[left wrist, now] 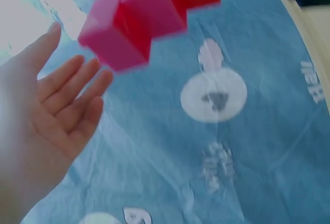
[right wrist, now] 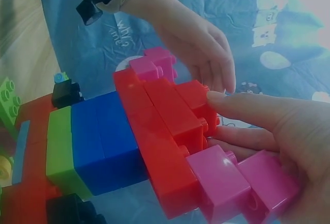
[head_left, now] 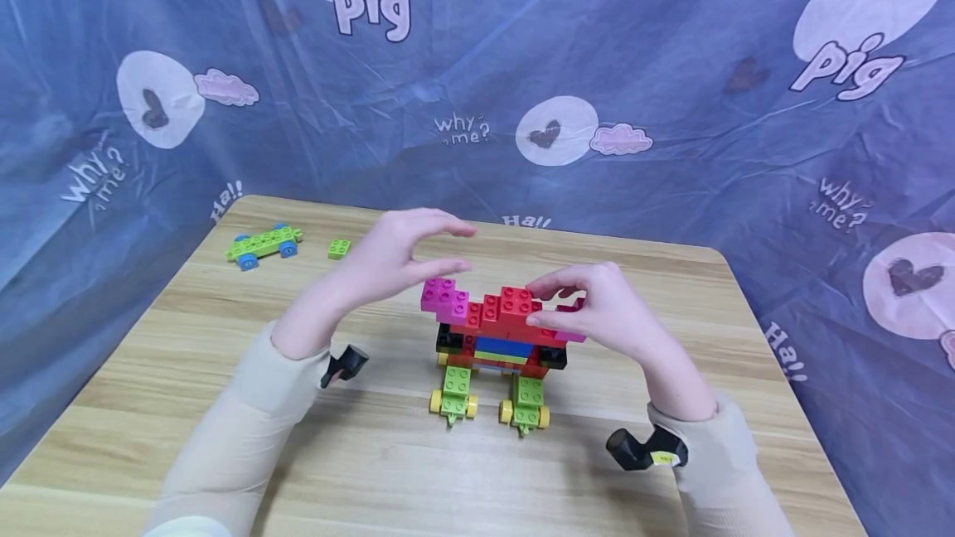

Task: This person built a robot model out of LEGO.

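Observation:
A toy brick model [head_left: 503, 350] stands on the table on green wheeled bases [head_left: 457, 392] with yellow wheels. Blue, green and black bricks make up its middle, below stepped red bricks and pink bricks [head_left: 440, 295] at both ends. My right hand [head_left: 597, 305] pinches the top red brick [right wrist: 198, 102], thumb on the near side and fingers behind, above the right-hand pink bricks [right wrist: 221, 180]. Beside the left-hand pink bricks, my left hand [head_left: 395, 251] hovers with fingers and thumb apart, holding nothing; its palm [left wrist: 56, 121] shows in the left wrist view.
A green flat toy car base [head_left: 264, 244] with blue wheels lies at the table's back left, near a small green brick [head_left: 339, 249]. A blue printed cloth [head_left: 477, 65] hangs behind the wooden table [head_left: 373, 471].

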The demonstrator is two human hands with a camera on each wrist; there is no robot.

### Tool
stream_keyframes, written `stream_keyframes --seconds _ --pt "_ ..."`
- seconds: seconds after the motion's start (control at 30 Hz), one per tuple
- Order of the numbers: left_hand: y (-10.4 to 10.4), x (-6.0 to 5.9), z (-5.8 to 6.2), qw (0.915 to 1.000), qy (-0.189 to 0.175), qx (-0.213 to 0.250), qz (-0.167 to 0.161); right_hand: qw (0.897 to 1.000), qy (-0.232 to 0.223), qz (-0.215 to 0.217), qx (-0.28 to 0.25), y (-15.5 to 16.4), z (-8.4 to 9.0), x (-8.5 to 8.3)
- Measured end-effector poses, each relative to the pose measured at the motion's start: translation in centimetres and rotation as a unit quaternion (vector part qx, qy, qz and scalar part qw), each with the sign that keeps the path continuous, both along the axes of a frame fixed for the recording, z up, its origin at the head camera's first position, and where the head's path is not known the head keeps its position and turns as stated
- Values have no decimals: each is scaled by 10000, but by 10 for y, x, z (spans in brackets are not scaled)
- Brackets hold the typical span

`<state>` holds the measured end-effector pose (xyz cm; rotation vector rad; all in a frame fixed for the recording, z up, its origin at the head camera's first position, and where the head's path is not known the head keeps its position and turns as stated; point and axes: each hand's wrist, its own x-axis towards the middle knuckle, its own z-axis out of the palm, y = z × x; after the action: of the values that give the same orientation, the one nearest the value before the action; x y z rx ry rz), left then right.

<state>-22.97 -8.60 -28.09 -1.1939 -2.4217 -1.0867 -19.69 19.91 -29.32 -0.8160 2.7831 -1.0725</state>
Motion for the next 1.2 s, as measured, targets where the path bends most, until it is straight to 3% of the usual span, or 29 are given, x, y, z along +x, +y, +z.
stream_keyframes --seconds 0.2,0.37,0.53,0.87,1.2 --pt "-25 -16 -4 9971 279 499 499 9999 -52 -34 -82 0 -1 0" --pt "-50 -35 -16 9932 78 529 1030 9999 -24 -52 -114 -1 -1 1" --pt "-76 -55 -36 9892 -197 409 1391 9999 -52 -47 -138 -1 -2 0" --pt "-115 -79 -69 9796 -681 247 1875 9999 -31 -17 -135 -2 -2 -1" --pt "-133 -101 -96 9704 -1488 -115 1897 9998 -88 -16 -165 -1 -2 0"
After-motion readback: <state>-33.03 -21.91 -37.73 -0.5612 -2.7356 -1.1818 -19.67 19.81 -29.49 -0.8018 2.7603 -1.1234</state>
